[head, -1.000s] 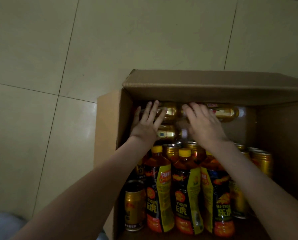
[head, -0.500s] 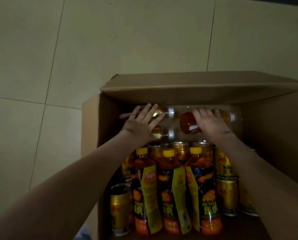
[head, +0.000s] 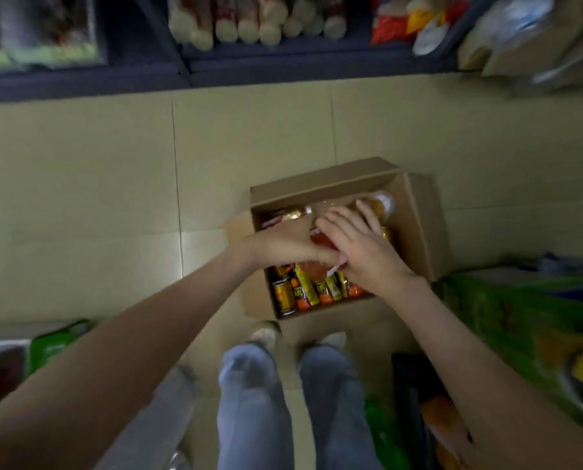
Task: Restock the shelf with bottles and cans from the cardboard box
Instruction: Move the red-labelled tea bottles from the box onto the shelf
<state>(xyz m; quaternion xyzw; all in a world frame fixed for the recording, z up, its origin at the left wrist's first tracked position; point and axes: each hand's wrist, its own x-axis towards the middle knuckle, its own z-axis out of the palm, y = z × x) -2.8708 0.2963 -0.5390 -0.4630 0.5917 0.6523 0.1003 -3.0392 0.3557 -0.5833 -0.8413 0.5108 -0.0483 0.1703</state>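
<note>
The open cardboard box point(head: 417, 228) stands on the tiled floor in front of my feet. Above its middle my left hand point(head: 283, 245) grips a red-orange bottle point(head: 320, 239), fingers wrapped under it. My right hand point(head: 363, 251) lies right beside it and grips a second bottle point(head: 379, 205), whose orange end with a pale cap sticks out past my fingertips. A gold-labelled bottle point(head: 290, 213) lies at the box's far left. Upright yellow-labelled bottles point(head: 318, 290) and a gold can point(head: 283, 296) fill the near side. The view is blurred.
A dark blue shelf point(head: 283, 66) runs along the far side with pale cylindrical packs point(head: 249, 25) and snack bags point(head: 405, 22). Green packages point(head: 520, 320) sit at the right and at the left point(head: 52, 344). My jeans-clad legs point(head: 249, 401) are below the box.
I have straightened up, so the box now looks small and far below. Both hands have risen from the bottles lying at the box's far end and come together, each with a bottle.
</note>
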